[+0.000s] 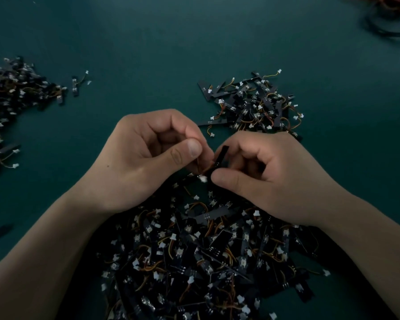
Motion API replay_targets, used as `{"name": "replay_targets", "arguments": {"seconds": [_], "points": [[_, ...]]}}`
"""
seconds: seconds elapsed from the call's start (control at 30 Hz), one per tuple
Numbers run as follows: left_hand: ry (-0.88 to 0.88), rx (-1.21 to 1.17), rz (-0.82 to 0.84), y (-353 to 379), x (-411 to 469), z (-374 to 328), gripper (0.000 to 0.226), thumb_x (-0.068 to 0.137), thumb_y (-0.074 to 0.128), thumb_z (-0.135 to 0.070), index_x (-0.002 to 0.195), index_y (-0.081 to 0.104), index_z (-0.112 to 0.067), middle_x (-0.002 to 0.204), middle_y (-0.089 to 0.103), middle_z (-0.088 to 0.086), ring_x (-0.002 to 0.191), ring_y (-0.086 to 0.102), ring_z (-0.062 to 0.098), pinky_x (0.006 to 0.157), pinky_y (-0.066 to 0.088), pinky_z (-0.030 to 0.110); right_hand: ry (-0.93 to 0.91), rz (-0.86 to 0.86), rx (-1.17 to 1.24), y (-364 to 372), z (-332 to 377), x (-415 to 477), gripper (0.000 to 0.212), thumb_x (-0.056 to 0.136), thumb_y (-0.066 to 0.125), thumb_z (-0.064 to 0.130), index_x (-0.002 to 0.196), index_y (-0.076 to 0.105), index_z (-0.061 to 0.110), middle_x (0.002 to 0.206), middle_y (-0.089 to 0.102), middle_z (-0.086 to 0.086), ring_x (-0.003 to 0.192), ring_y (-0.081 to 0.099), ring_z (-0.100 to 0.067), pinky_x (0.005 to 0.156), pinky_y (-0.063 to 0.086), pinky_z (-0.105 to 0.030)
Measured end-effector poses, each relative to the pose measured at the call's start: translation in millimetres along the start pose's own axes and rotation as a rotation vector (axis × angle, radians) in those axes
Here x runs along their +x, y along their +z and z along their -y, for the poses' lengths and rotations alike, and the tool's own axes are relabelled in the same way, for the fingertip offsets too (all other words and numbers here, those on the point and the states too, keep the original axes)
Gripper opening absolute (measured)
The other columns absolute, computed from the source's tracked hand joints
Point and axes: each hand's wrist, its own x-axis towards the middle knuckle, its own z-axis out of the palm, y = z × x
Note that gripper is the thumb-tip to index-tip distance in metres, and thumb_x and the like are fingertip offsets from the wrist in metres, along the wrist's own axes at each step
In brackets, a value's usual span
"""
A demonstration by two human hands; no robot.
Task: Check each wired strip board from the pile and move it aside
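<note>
Two bare hands meet above a dark green bench (148,42), over a large pile (206,262) of wired black boards. The right hand (270,179) grips one strip board (221,155) (tilted, nearly upright). The left hand (148,158) pinches its orange wires (202,167). A second heap (254,107) lies just beyond the hands, and a third heap (12,100) at far left.

A tangle of orange and black wires (393,10) lies at the far right corner of a dark green bench (171,42), partly cut off by the frame's edge.
</note>
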Motion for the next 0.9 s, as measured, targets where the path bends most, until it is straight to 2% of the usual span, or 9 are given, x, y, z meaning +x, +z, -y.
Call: {"name": "replay_targets", "arguments": {"seconds": [0.07, 0.23, 0.33, 0.43, 0.53, 0.6, 0.67, 0.8, 0.9], "points": [[-0.015, -0.016, -0.011, 0.2, -0.7, -0.9, 0.010, 0.095, 0.064, -0.020, 0.094, 0.067, -0.010, 0.091, 0.079, 0.007, 0.080, 0.074, 0.014, 0.074, 0.058, 0.021, -0.019, -0.026, 0.030, -0.8, -0.3, 0.2, 0.019, 0.091, 0.069, 0.050, 0.088, 0.066, 0.031, 0.073, 0.068, 0.009, 0.054, 0.060, -0.016, 0.049, 0.046, -0.030], [-0.044, -0.047, -0.022, 1.8, -1.6, 1.1, 0.013, 0.097, 0.072, -0.021, 0.105, 0.067, -0.010, 0.092, 0.078, 0.011, 0.074, 0.072, 0.014, 0.068, 0.057, 0.022, -0.068, -0.050, 0.136, -2.8, 0.4, -0.9, 0.016, 0.095, 0.070, 0.029, 0.082, 0.064, 0.022, 0.065, 0.061, 0.000, 0.053, 0.052, -0.013, 0.050, 0.040, -0.017], [-0.064, -0.031, -0.009, 2.2, -3.8, 1.3, 0.035, 0.086, 0.082, -0.022, 0.117, 0.069, -0.013, 0.095, 0.079, 0.008, 0.077, 0.074, 0.013, 0.071, 0.056, 0.019, -0.060, -0.069, 0.184, -2.2, -0.2, -0.5, 0.016, 0.096, 0.069, 0.026, 0.082, 0.064, 0.021, 0.062, 0.059, -0.002, 0.052, 0.050, -0.013, 0.050, 0.039, -0.017], [-0.031, 0.129, -0.012, 3.8, -2.4, 2.3, 0.026, 0.083, 0.085, -0.017, 0.106, 0.074, -0.014, 0.086, 0.078, 0.002, 0.072, 0.072, 0.005, 0.070, 0.053, 0.012, -0.057, -0.089, 0.205, -2.1, -0.4, -0.8, 0.017, 0.097, 0.067, 0.024, 0.081, 0.063, 0.023, 0.062, 0.058, -0.003, 0.051, 0.048, -0.009, 0.050, 0.039, -0.018], [-0.027, 0.164, -0.027, 4.0, -2.9, 1.9, 0.014, 0.082, 0.081, -0.014, 0.095, 0.076, -0.014, 0.080, 0.077, 0.000, 0.068, 0.069, 0.002, 0.066, 0.052, 0.011, -0.052, -0.094, 0.243, -0.4, 1.5, -0.9, 0.020, 0.098, 0.066, 0.033, 0.082, 0.065, 0.022, 0.064, 0.060, -0.004, 0.052, 0.052, -0.017, 0.049, 0.042, -0.026], [-0.028, 0.161, -0.009, 3.4, -3.7, 1.9, 0.013, 0.084, 0.083, -0.011, 0.096, 0.077, -0.013, 0.080, 0.076, 0.002, 0.067, 0.069, 0.004, 0.065, 0.052, 0.013, -0.041, -0.096, 0.265, 0.5, 2.5, -1.3, 0.023, 0.096, 0.062, 0.038, 0.085, 0.068, 0.019, 0.065, 0.062, -0.003, 0.054, 0.055, -0.021, 0.049, 0.043, -0.028], [-0.023, 0.170, 0.023, 2.6, -4.1, 2.5, 0.021, 0.085, 0.081, -0.010, 0.105, 0.076, -0.014, 0.080, 0.075, 0.002, 0.066, 0.067, 0.005, 0.064, 0.050, 0.013, -0.047, -0.096, 0.220, 0.5, 1.3, -1.0, 0.024, 0.097, 0.062, 0.037, 0.084, 0.070, 0.018, 0.063, 0.062, -0.004, 0.051, 0.053, -0.018, 0.047, 0.040, -0.023], [-0.030, 0.152, 0.056, 0.3, -4.5, 3.6, 0.061, 0.081, 0.085, -0.011, 0.136, 0.065, -0.029, 0.083, 0.075, 0.003, 0.067, 0.069, 0.013, 0.066, 0.053, 0.015, -0.105, -0.174, 0.225, -0.1, -3.0, -0.2, 0.026, 0.102, 0.060, 0.026, 0.081, 0.070, 0.013, 0.058, 0.058, -0.005, 0.046, 0.047, -0.008, 0.048, 0.034, -0.014], [-0.039, 0.157, 0.019, -1.4, -2.9, 6.2, 0.059, 0.079, 0.088, -0.012, 0.131, 0.067, -0.030, 0.084, 0.077, 0.003, 0.068, 0.072, 0.014, 0.067, 0.055, 0.016, -0.112, -0.272, 0.284, -1.5, -6.4, 1.1, 0.030, 0.103, 0.058, 0.018, 0.078, 0.067, 0.005, 0.058, 0.058, -0.003, 0.047, 0.046, -0.005, 0.051, 0.034, -0.012]]}}
